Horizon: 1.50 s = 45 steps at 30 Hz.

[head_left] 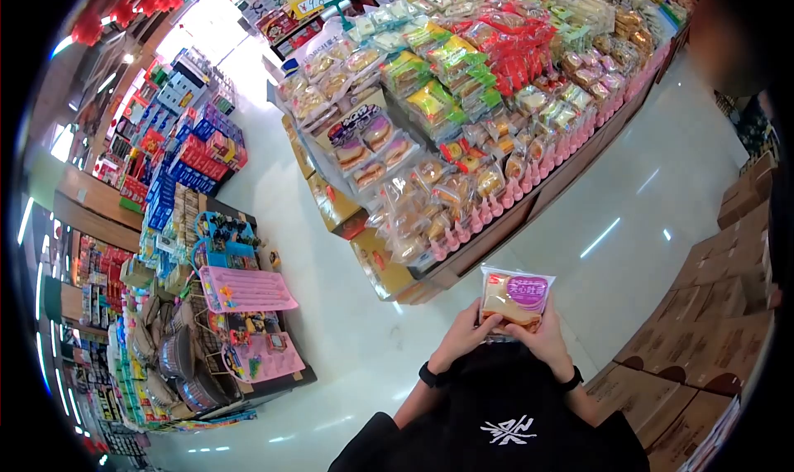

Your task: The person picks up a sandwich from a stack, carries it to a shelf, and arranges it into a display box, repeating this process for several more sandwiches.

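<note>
A clear packet of sandwich bread [514, 297] with a purple label is held upright in front of my chest. My left hand [465, 333] grips its lower left side, thumb on the front. On the lower right, my right hand [542, 336] holds the same packet, its thumb also across the front. The fingers behind the packet are hidden. Beyond it stands a display table [496, 234] heaped with wrapped breads and cakes, its front edge trimmed with pink pieces. Packaged buns [430, 195] lie at the near corner of that display.
Brown cardboard boxes [662, 389] are stacked close on my right. To the left, a shelf unit with pink trays [248, 290] and baskets stands by the aisle. Shiny pale floor [347, 340] runs between the displays. Colourful boxed goods [190, 141] are piled farther back.
</note>
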Available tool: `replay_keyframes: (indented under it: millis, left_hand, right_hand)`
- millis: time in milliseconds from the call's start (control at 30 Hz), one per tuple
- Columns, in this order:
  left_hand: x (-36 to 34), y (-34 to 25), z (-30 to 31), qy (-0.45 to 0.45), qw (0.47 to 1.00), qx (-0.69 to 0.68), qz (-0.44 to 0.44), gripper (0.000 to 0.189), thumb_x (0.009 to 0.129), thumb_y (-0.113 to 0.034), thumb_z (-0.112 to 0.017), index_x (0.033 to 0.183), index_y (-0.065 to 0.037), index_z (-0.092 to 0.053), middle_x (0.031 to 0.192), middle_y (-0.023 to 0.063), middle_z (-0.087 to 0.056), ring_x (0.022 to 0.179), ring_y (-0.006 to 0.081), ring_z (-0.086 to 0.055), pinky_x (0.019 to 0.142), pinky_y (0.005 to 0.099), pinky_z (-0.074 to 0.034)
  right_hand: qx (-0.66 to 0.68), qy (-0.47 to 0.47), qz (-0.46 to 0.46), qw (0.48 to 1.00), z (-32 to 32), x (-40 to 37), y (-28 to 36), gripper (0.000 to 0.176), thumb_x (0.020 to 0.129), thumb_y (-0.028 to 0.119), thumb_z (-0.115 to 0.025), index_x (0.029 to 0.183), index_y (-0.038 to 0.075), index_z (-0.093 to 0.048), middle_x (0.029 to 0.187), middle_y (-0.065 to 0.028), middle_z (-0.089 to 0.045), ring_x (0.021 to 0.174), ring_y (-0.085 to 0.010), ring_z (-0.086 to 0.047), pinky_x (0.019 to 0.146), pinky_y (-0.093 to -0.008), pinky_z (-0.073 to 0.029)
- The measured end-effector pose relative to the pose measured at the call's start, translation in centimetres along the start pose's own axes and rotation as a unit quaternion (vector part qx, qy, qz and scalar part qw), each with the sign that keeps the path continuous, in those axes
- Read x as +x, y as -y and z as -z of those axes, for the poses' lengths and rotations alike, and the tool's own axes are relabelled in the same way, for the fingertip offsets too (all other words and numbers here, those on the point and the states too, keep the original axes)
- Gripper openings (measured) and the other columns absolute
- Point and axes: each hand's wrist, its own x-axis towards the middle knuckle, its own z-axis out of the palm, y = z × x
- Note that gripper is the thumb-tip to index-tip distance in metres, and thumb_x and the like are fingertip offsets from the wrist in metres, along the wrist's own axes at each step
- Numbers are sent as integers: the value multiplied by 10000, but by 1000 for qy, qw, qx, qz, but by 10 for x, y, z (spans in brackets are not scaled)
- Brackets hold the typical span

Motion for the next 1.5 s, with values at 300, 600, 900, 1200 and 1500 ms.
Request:
replay_keyframes:
  millis: [300,600,900,1200,1500]
  left_hand:
    - [42,29,51,-23,1000,-7,19,436,919,-214,-597,1273,-10,-444,1012,128,-643,872,159,-604,766,299,-486]
    - [112,33,172,-203,965,163,13,456,897,-161,-611,1291,-25,-426,864,131,-637,701,187,-591,644,325,-478]
    - [244,62,287,-424,878,188,-120,562,953,-162,-491,1424,-35,-213,948,211,-639,820,320,-661,697,380,-508]
    - [263,144,328,-437,768,457,97,651,889,-296,-534,1396,0,-253,1219,321,-457,1051,485,-504,894,515,-428]
    - [274,119,328,-473,755,449,61,672,877,-369,-539,1376,12,-298,1331,355,-351,1196,506,-404,981,519,-378]
  right_hand:
    - [-125,104,4,987,-14,80,-24,850,735,99,-770,1393,-11,-243,1192,-162,-575,1093,-228,-580,935,-342,-456]
    - [-62,242,56,967,-106,255,-45,791,765,-94,-616,1425,-8,-189,1246,-192,-495,1040,-243,-590,834,-311,-502]
    - [-196,160,286,924,-224,432,-102,798,761,29,-627,1435,-3,-200,1191,-278,-490,1102,-427,-507,952,-452,-414]
    - [-464,269,160,829,-278,458,-158,718,800,247,-597,1416,62,-278,1195,-230,-534,1084,-402,-531,928,-482,-400]
    - [-437,280,154,841,-270,458,-143,593,841,287,-533,1350,39,-357,1200,-220,-567,1067,-386,-559,920,-490,-413]
